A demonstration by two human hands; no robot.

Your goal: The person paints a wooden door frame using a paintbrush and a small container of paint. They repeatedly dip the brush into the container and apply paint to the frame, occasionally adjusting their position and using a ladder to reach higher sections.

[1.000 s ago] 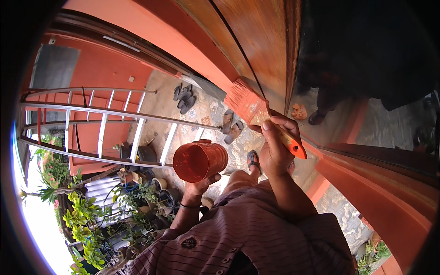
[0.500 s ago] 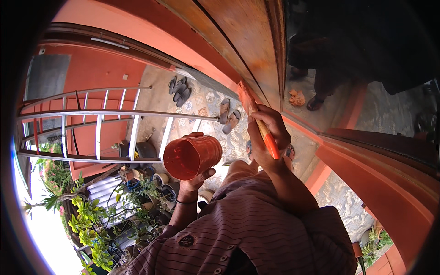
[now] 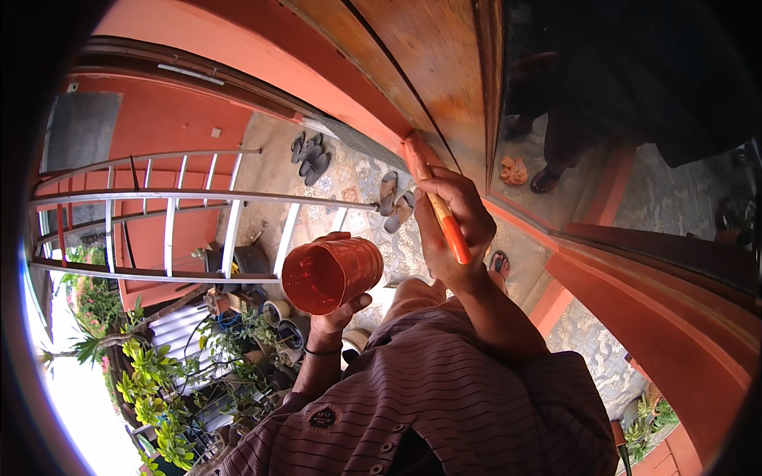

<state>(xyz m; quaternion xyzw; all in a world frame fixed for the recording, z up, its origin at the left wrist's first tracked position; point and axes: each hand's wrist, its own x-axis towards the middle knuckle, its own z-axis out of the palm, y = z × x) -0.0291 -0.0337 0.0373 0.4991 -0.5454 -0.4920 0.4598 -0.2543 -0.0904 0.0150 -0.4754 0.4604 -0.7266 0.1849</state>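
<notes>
My left hand [image 3: 341, 312] grips a cylindrical cup [image 3: 332, 274] coated in red-orange paint, its open mouth tilted up toward me. My right hand [image 3: 459, 214] is closed round the wooden, orange-ended handle of a paintbrush [image 3: 447, 226]. The paint-covered bristles point away from me and meet the red trim [image 3: 359, 79] alongside a varnished wooden panel [image 3: 417, 47], seen edge-on. Right of the panel, dark glass [image 3: 619, 79] shows reflections of legs and feet.
An aluminium ladder [image 3: 198, 196] stretches across the left. Several sandals [image 3: 316, 165] lie on the patterned tiled floor [image 3: 345, 170]. Potted plants [image 3: 151, 373] and a corrugated sheet [image 3: 178, 337] are at lower left. A red ledge [image 3: 635, 333] runs along the right.
The brush has turned from broad face toward me to edge-on and shifted slightly up and left along the trim. The cup in my left hand has moved slightly left.
</notes>
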